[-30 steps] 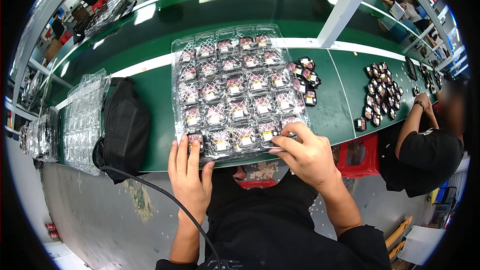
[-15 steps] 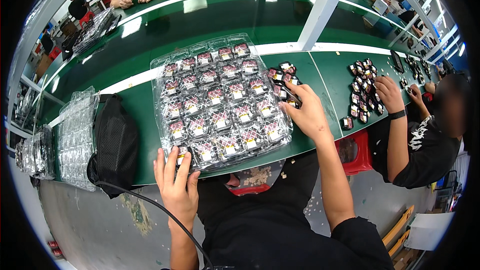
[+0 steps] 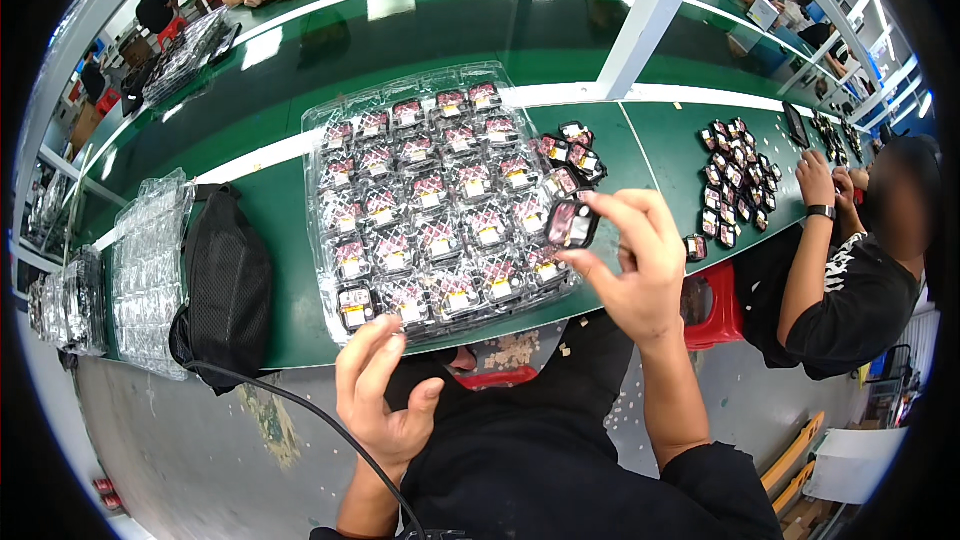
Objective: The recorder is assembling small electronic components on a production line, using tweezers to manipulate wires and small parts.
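1. Head view: the right hand (image 3: 640,270) pinches a small dark rectangular part (image 3: 572,223) between thumb and fingertips, just off the right edge of the clear plastic tray (image 3: 440,205).
2. The part is a flat black-framed piece with a pinkish, glossy face and rounded corners. It is held clear of the green table (image 3: 280,230), with its face turned up toward the camera.
3. Its long axis runs roughly from the tray's near right corner up and away, slightly tilted. Which end is its top I cannot tell.
4. The tray is a clear blister sheet with rows of pockets, each filled with a similar part showing red and white patches.
5. The left hand (image 3: 385,390) hovers at the tray's near edge, fingers loosely spread and curled, holding nothing.
6. A loose cluster of like parts (image 3: 572,155) lies just beyond the tray's right side.
7. A black bag (image 3: 225,285) sits left of the tray.
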### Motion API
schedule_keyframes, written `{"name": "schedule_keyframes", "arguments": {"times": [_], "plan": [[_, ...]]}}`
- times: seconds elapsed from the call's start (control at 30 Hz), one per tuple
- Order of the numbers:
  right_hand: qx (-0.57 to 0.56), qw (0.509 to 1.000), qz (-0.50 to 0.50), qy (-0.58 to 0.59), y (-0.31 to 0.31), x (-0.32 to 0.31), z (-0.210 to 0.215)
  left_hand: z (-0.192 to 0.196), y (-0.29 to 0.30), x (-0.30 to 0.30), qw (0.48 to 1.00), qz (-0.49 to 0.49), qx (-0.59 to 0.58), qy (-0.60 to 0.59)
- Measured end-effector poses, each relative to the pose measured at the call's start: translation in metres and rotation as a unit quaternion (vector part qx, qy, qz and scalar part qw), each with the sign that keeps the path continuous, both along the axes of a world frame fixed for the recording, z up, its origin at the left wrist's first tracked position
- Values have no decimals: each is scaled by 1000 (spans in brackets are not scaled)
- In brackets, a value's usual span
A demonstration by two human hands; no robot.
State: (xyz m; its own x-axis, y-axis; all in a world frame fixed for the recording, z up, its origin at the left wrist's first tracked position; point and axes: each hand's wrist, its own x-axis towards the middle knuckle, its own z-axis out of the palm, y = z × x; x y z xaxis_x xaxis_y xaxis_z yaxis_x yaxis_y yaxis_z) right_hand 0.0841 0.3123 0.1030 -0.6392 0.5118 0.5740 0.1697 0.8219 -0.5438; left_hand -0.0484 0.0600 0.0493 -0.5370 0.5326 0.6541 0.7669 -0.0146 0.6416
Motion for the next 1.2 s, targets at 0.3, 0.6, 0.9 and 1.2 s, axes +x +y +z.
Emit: {"name": "schedule_keyframes", "arguments": {"times": [0.3,0.6,0.9,1.2], "plan": [[-77,967,238,-42,-44,5,5,18,27,18,803,-291,120,-507],[-71,957,273,-72,-49,3,2,7,20,19,767,-308,141,-544],[-171,959,221,-48,-74,-1,-1,3,16,19,797,-306,162,-496],[-451,837,302,-64,-81,3,-6,15,11,10,780,-314,63,-537]]}}
